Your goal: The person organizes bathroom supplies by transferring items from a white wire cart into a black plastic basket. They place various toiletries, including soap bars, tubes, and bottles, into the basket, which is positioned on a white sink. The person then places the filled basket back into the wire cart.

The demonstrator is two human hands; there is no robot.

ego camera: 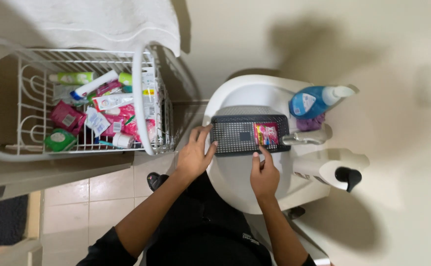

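A dark grey plastic basket [235, 134] rests across a white sink [235, 180]. Inside it, at the right end, lies a small pink packet [266, 133]. My left hand [195, 155] grips the basket's left front corner, fingers on its rim. My right hand [263, 173] is at the basket's front edge, with its fingertips touching the pink packet's lower edge. Whether the right hand pinches the packet or only touches it is unclear.
A white wire rack [144, 98] on the left holds several tubes, sachets and packets. A white towel [102, 22] hangs above it. A blue bottle [310, 101], a chrome tap [304, 138] and a white pump bottle [331, 172] stand by the sink. Tiled floor lies below.
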